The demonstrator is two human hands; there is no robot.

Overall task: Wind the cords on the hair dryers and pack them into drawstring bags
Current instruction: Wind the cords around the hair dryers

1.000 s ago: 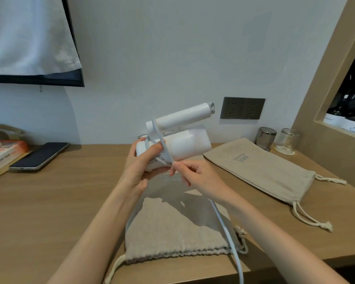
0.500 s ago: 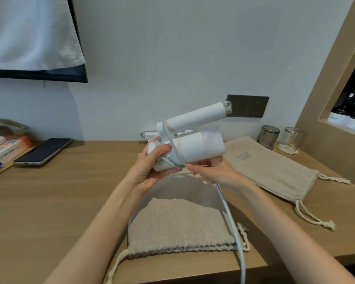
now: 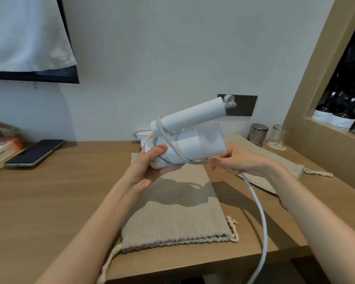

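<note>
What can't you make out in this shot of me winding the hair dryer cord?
- Plug end of the cord: head view, cut off by the bottom edge.
- Print on the hair dryer: head view, too small, partly covered by the left hand.
- Far drawstring bag: head view, its middle hidden behind the right hand, which pinches the cord.
- Labels on the bottles: head view, too small and blurred.

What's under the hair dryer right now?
A beige drawstring bag lies flat on the desk below the hair dryer, partly in its shadow. The left hand and dryer hide part of the bag's far end.
</note>
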